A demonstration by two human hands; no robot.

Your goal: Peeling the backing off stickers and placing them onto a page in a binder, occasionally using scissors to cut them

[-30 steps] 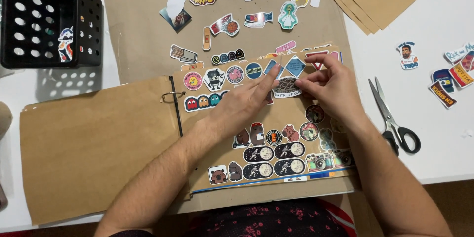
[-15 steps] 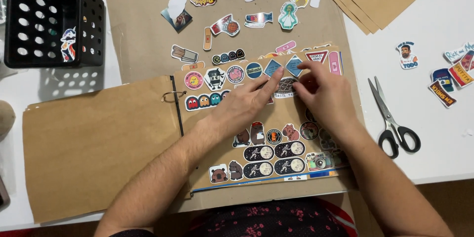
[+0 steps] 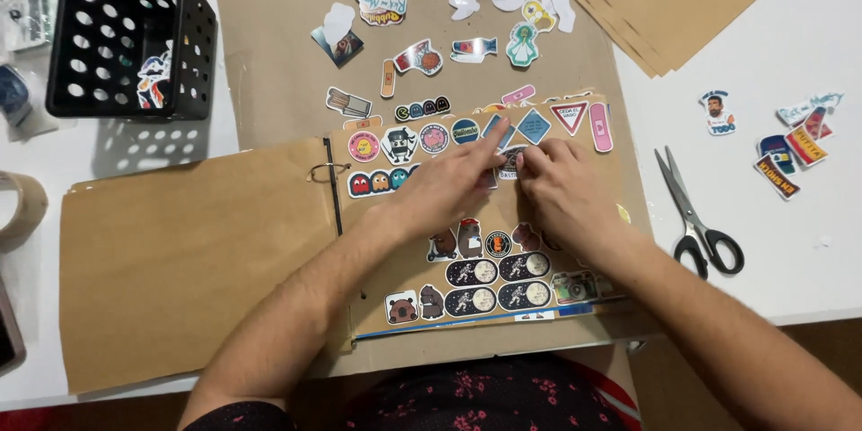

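Leftmost, a black crate (image 3: 126, 36) stands at the table's (image 3: 808, 242) far left corner, out of the way. Nearer the middle our ring-bound album (image 3: 206, 260) lies open at the near edge, its right page crowded with stickers. Our left hand (image 3: 440, 184) lies flat, forefinger stretched onto a small round sticker (image 3: 510, 162) near that page's top edge, pinning it. Our right hand (image 3: 561, 189), fingers curled, presses the same sticker from its other side, likely smoothing it down. Scissors (image 3: 696, 215) rest closed toward the table's right edge, beyond the album.
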